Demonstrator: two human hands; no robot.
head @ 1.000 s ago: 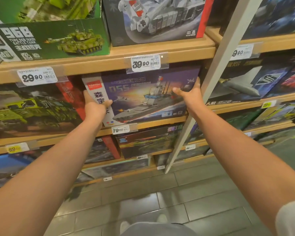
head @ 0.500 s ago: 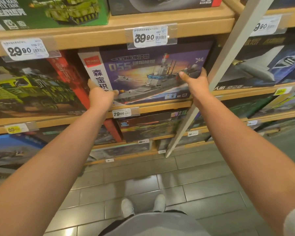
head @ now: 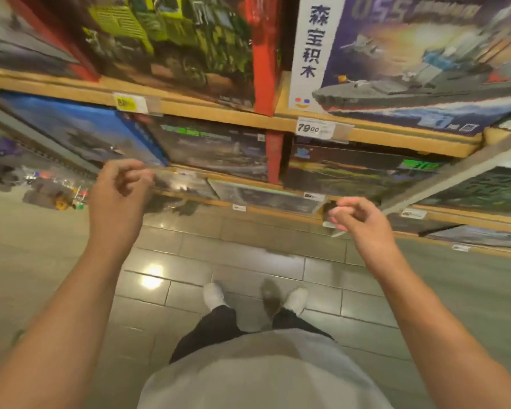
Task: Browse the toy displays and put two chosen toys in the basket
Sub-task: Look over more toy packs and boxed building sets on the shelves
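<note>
Both hands (head: 120, 187) (head: 363, 219) released the warship box (head: 410, 63); fingers loosely curled, empty.

the warship box (head: 419, 63) is showing purple with a white strip; its neighbour box (head: 174, 45) is showing green with a red edge.

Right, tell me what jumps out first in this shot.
The big purple warship box on the shelf at upper right, above a 79.00 price tag. Below it, the left hand and right hand hang loosely curled over the tiled floor, holding nothing.
</note>
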